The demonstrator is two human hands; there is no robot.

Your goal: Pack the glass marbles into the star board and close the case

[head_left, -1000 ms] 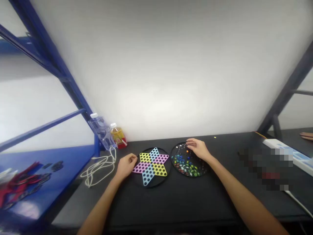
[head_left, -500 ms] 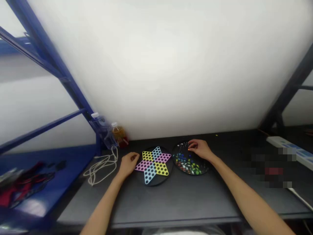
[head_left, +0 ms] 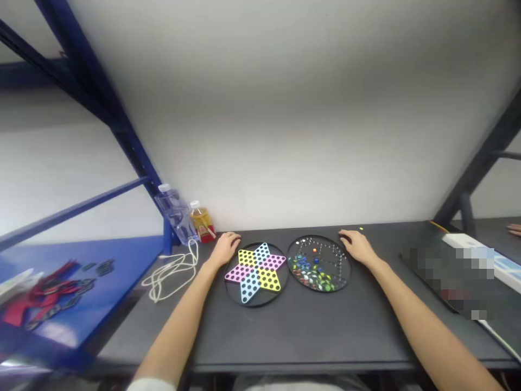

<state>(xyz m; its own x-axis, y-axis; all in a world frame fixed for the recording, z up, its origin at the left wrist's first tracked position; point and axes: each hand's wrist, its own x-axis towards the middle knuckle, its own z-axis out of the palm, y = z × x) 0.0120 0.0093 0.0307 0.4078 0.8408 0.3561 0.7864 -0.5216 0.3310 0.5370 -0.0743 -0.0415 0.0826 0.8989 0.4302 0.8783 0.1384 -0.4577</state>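
A Chinese checkers board (head_left: 267,279), round and dark with a six-pointed star in blue, pink and yellow, lies flat on the dark table. To its right is a round black tray (head_left: 336,253) with several small glossy pieces (head_left: 321,282), most of them gathered at its lower left. One small orange piece (head_left: 315,250) lies by itself in the upper part, above a blue one. My left hand (head_left: 226,248) rests open on the table behind the board's upper left rim. My right hand (head_left: 357,247) is open beside the tray's upper right rim. Both seem to hold nothing.
On the left are a white cord (head_left: 175,274), a clear bottle (head_left: 178,214) and a bottle of amber liquid (head_left: 202,221). A white power strip (head_left: 484,258) and a partly blurred dark item stand right. Another person's fingers (head_left: 515,229) show at the right edge.
My right hand has gone from over the tray to its right side, and the orange piece that was at its fingertips lies in the tray. My left hand has shifted back from the board's left edge.
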